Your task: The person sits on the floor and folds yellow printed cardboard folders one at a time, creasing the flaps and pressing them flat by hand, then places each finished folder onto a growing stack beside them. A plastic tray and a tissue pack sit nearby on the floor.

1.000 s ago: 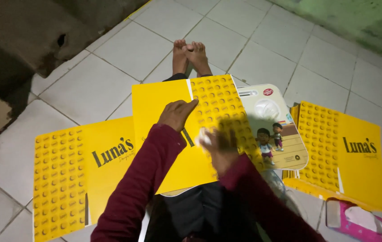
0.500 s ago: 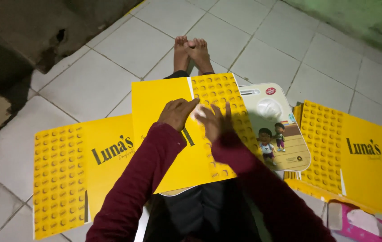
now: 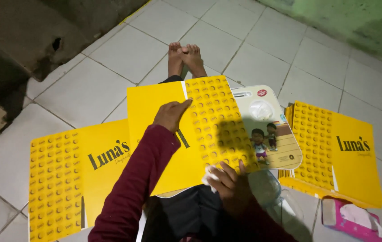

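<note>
the person sits on the tiled floor with bare feet stretched out, a flat yellow cardboard sheet — an unfolded box blank, part plain and part dotted — lying across the lap on top of a pale lap tray with a cartoon picture of two children. the left hand rests palm down on the sheet's middle, fingers stretched and flat, gripping nothing, just pressing. the right hand is at the near edge of the sheet, fingers curled around something small and white; whether it is cloth or tissue i can't make out.

to my eye the work is wiping or smoothing the sheet. doing it well would mean keeping the left palm firm so the card doesn't slide off the tray, and moving the right hand in even strokes away from the body without creasing the fold line.

a second yellow sheet lies flat on the floor to the left, and a stack of yellow sheets sits to the right. as for containers — a pink tissue pack by the right knee is open, white tissue showing at its top. a clear plastic item lies beside the lap; its contents can't be told.
</note>
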